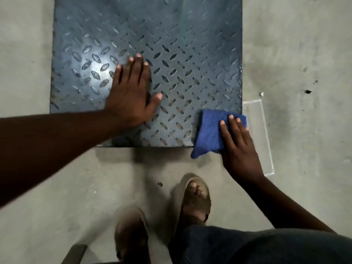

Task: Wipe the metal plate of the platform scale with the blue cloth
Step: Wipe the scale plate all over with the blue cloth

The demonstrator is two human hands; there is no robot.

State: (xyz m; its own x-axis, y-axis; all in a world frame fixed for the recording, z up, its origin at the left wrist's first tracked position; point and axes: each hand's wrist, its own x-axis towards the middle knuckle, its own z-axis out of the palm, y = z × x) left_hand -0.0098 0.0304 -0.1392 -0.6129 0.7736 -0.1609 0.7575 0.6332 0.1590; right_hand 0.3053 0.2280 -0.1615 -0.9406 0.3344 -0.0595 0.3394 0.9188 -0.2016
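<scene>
The grey concrete floor, stained and speckled with dark spots, fills the view around everything else. On it lies the dark blue-grey metal plate of the platform scale, a square sheet embossed with a raised diamond tread pattern (a bright glare sits on its left half). Its near edge runs across the middle of the view and its right edge runs down toward the cloth.

The person's left hand lies palm down on the plate near its middle, fingers straight and close together, thumb spread out to the right; this grip is flat and holds nothing. The bare forearm reaches in from the left edge.

The right hand presses the folded blue cloth onto the near right corner of the plate. The fingers lie straight on top of the cloth, so the grip is a flat press. The cloth's lower corner hangs past the near edge of the plate, over the floor.

Just beside the plate's right edge, partly under the right hand, a clear flat plastic sheet or sleeve lies on the floor; what it is exactly cannot be told.

At the bottom stand two feet in tan open-toed sandals, the left one blurred, beside dark blue trousers.
</scene>
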